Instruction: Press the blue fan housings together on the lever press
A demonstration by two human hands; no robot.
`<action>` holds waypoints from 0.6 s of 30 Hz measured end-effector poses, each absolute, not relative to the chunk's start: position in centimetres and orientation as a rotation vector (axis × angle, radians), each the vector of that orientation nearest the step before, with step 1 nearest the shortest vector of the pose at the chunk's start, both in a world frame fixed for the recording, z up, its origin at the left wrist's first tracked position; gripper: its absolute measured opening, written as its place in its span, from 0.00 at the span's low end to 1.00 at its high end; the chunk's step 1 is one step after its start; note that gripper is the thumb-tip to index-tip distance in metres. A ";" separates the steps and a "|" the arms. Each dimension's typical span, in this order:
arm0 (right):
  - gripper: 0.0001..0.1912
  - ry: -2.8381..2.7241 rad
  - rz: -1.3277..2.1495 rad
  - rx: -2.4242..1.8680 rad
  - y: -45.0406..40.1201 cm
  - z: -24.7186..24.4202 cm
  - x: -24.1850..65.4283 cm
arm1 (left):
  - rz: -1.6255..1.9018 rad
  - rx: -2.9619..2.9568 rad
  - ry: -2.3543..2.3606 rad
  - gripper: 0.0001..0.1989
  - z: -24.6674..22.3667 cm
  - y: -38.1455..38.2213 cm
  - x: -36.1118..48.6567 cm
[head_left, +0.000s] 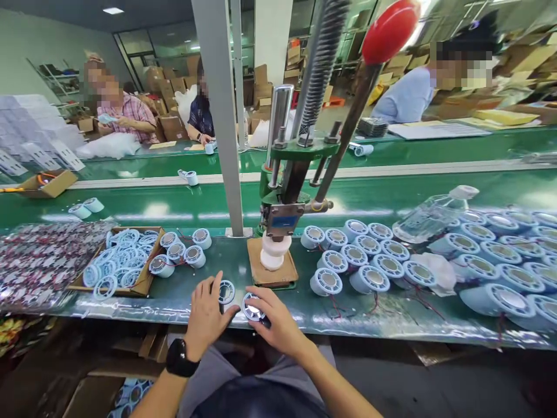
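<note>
Both hands are low over the near edge of the green surface (383,316). The left hand (205,313), a black watch (180,357) on its wrist, is loosely open with the thumb spread away from the fingers. A round light-blue housing (227,292) sits in the gap beside its index finger; whether skin actually touches it is hard to tell from this angle. The right hand (278,320) is partly curled, fingers and thumb around a second light-blue housing with a silver disc (252,307), just right of the first and near the surface's front edge.

Behind the hands stands a green hand-lever press (300,152) with a red knob (390,30); its white round die (275,253) is over a brown board (256,268). To the left, a shallow cardboard box (145,284) holds a heap of light-blue slotted rings (124,255), with five assembled housings (176,251) just right of it. On the right are many more silver-faced housings (373,278), some trailing red wires, and a clear plastic bottle (429,216) lying tilted among them. Three people sit across the line.
</note>
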State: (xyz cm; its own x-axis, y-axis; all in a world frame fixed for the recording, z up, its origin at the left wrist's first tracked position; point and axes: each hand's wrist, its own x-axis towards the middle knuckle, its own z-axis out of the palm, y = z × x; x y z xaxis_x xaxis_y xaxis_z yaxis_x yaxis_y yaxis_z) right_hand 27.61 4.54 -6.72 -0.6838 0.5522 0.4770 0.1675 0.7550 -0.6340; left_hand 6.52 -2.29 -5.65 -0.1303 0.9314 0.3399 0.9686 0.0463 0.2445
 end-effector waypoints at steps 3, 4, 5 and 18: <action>0.22 -2.235 0.740 -0.586 4.3 -6.9 27.7 | -0.776 -2.268 -2.183 0.28 -5.0 -2.7 4.5; 0.24 -2.202 0.747 -0.628 4.1 -7.1 27.6 | -0.858 -2.278 -2.219 0.26 -4.7 -2.8 4.3; 0.26 -2.163 0.754 -0.676 3.9 -7.2 27.3 | -0.961 -2.241 -2.272 0.26 -4.3 -2.9 4.3; 0.30 -1.915 0.716 -0.869 2.2 -8.5 24.1 | -1.122 -2.114 -2.219 0.32 -2.4 -3.2 11.2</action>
